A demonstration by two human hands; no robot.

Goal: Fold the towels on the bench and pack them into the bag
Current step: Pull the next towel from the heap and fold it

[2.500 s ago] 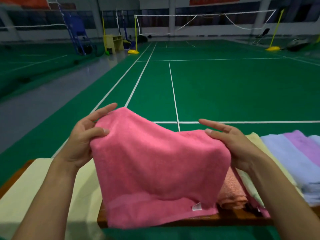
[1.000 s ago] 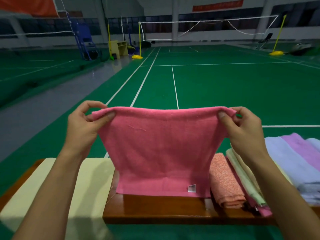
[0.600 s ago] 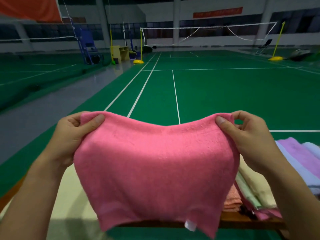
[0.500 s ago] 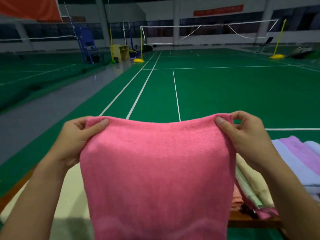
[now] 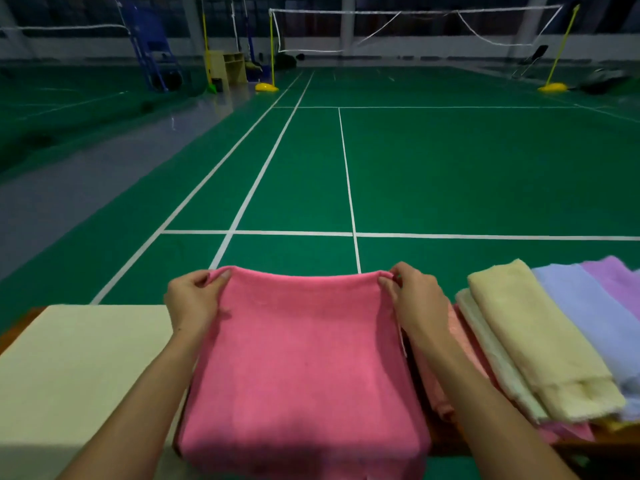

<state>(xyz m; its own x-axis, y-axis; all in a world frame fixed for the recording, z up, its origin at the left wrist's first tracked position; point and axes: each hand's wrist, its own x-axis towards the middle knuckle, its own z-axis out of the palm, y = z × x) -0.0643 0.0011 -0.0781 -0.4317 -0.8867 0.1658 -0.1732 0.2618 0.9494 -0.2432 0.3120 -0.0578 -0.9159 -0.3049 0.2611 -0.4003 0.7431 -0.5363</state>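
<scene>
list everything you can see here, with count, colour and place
pink terry towel: 1, pink, centre, far corners held up
cream flat cloth: 1, pale cream, left
folded yellow towels: 2 as far as shows, pale yellow, right of pink towel
light blue towel: 1, right
lilac towel: 1, far right
brown wooden bench: 1, beneath the towels
white badminton net: 1, far end of the green court
yellow net post bases: 2, under the net ends
hands: left hand and right hand, each pinching a pink towel corner

A pink towel [image 5: 301, 368] lies spread flat, its far corners pinched up. Just right of it lie folded towels: peach [image 5: 433, 375], cream [image 5: 533, 337], blue [image 5: 588, 323] and lilac [image 5: 620, 278].
</scene>
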